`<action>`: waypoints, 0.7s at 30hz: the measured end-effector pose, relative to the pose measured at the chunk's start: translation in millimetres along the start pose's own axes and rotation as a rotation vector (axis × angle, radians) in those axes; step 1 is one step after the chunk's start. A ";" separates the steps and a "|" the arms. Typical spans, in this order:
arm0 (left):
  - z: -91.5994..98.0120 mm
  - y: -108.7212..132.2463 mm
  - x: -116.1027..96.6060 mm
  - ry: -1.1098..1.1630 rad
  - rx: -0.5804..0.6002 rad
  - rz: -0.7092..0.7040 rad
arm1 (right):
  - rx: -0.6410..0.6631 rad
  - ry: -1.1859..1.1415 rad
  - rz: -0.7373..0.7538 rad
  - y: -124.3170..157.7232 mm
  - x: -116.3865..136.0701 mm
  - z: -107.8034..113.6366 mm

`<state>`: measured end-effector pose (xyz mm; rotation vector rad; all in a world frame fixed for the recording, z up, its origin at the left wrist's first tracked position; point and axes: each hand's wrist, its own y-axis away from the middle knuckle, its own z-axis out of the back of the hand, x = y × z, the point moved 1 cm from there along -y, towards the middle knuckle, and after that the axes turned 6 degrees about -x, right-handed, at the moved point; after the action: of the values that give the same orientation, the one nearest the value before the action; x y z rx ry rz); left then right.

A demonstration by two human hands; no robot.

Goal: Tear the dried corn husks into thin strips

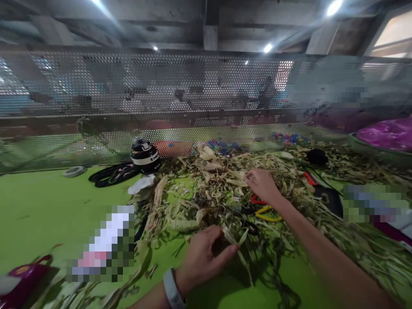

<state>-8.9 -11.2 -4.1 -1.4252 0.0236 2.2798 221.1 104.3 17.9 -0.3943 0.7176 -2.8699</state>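
Note:
A loose heap of dry pale husks and leaves (209, 189) covers the middle of a bright green table (48, 210). My left hand (206, 253), with a grey wristband, is closed in a pinch on a strip of husk (240, 238) at the heap's near edge. My right hand (262, 184) reaches farther in, fingers curled onto husks near the top of the heap. Red and yellow loops (265, 210) lie just below the right wrist.
A perforated metal screen (193, 94) runs along the table's far side. A black and white helmet (144, 155) and black straps (111, 174) lie at the back left. A purple bag (22, 279) is at the near left, a purple-lined tub (383, 137) at the right.

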 end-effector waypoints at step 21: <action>15.9 -81.2 1.1 0.335 -0.279 0.148 | 0.120 -0.666 -0.061 1.5 34.6 31.3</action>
<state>8.0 66.0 20.0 -1.9995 -0.0911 2.1953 197.3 81.9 51.2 -1.2768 0.4058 -2.5477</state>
